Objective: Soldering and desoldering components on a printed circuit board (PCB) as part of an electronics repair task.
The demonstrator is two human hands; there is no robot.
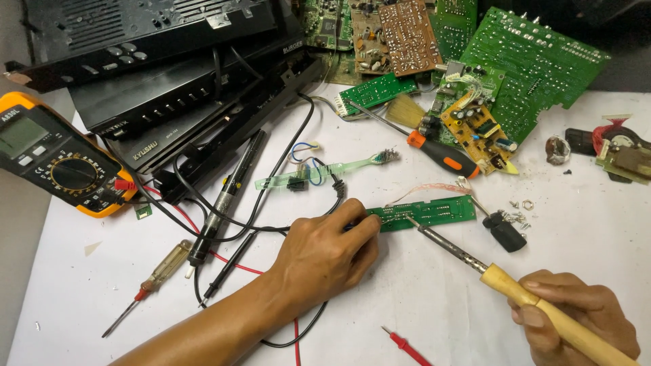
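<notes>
— Where do we stand?

— Our left hand (325, 254) presses its fingertips down on the near end of the narrow green circuit board (424, 213), which lies flat on the white table (420, 298), just ahead of us. Our right hand (576, 318) has its fingers wrapped around the wooden handle of the soldering iron (475, 261), whose tip touches the board's near edge.

— How do we do this well?

— We judge a firm pin on the board matters, so it cannot slide under the tip. We should keep our left fingers apart from the hot metal, and the black cables (271, 224) beside our wrist away from it.
</notes>
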